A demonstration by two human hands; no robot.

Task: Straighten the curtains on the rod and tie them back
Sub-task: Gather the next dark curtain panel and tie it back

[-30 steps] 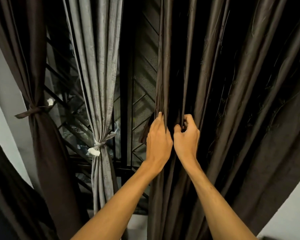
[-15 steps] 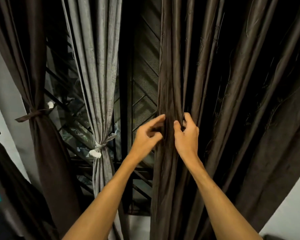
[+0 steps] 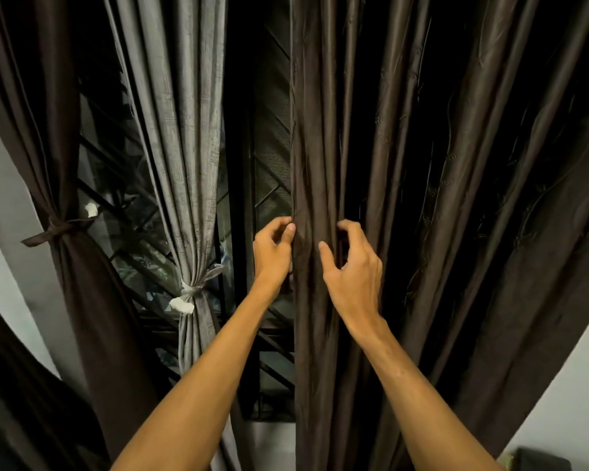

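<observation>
Head view: the left hand (image 3: 272,256) has swung out from beside the right hand (image 3: 352,271) to the free left edge of the dark brown curtain (image 3: 422,171). The two now bracket a band of pleats instead of crowding one fold. Each grip is narrow, fingers curled and pinching cloth. This curtain hangs loose to the right of the window grille (image 3: 271,158). The grey curtain (image 3: 184,130) and the far brown curtain (image 3: 31,113) are already tied. Gathering looks under way; tying is yet to come.
</observation>
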